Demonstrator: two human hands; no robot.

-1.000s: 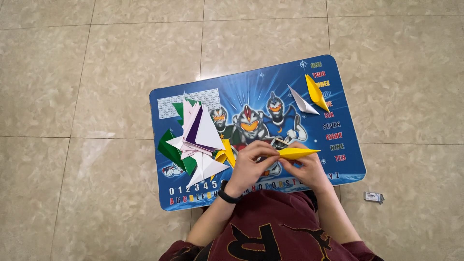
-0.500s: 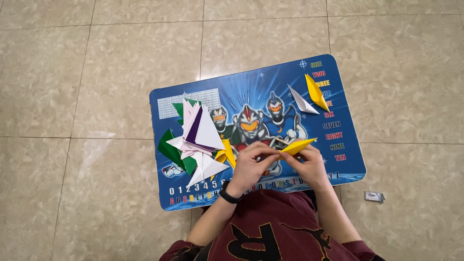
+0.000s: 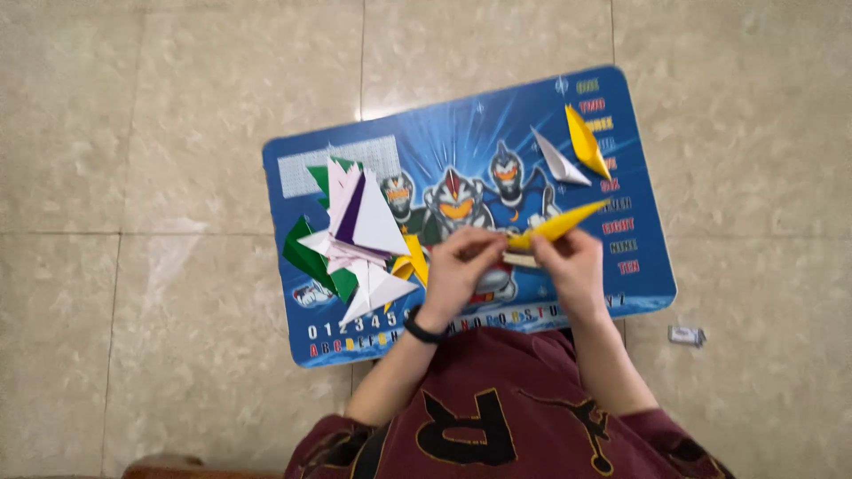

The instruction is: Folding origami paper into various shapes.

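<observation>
Left hand (image 3: 461, 266) and right hand (image 3: 568, 266) meet over the near middle of the blue printed surface (image 3: 373, 346), both pinching a folded yellow paper piece (image 3: 559, 226) between thumbs and fingertips; the left closes on its blunt end, the right grips just beside it, and the long pointed tip juts free toward 2 o'clock. A black band sits on the left wrist. Being thin folded paper, the piece looks very light and only as stiff as its creases make it, so it likely crushes or loses its sharp point under a hard squeeze; the thicker layered end between the hands seems the safest place to hold, with the slender tip left alone. At 9 o'clock from the hands lies a pile of folded papers (image 3: 355, 231) in white, green and purple, with a small yellow scrap (image 3: 413, 264) just beside the left hand. At 1 o'clock, well apart from the hands, rest a white folded piece (image 3: 557, 160) and another yellow folded piece (image 3: 586, 142), touching or nearly so. Off the surface at 4 o'clock, a small pale object (image 3: 686, 335) lies on the tiled floor (image 3: 133, 133).
</observation>
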